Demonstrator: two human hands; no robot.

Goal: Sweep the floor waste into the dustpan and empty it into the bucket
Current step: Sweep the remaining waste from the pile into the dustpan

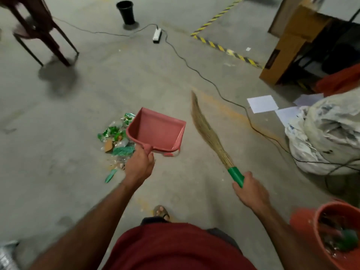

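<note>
The floor (81,106) is bare grey concrete, stained and dusty, with a faint orange streak running toward the lower right. The left hand (139,165) is closed around the handle of the pink dustpan (155,131), which is held above the floor with its pan empty. The waste (116,141), a pile of green wrappers and scraps, lies on the floor just left of and partly under the dustpan. The right hand (251,190) grips the green handle of the broom (206,131), bristles pointing up and away, clear of the waste. The orange bucket (339,236) stands at the lower right, already holding some rubbish. A black cable (194,73) crosses the floor from a white power strip (157,35). A black bin (126,12) stands far off, a dark chair (39,30) at upper left. Yellow-black tape (226,49) marks the floor near a cardboard box (288,45). White sheets (262,103) lie beside a crumpled sack (327,137).
</note>
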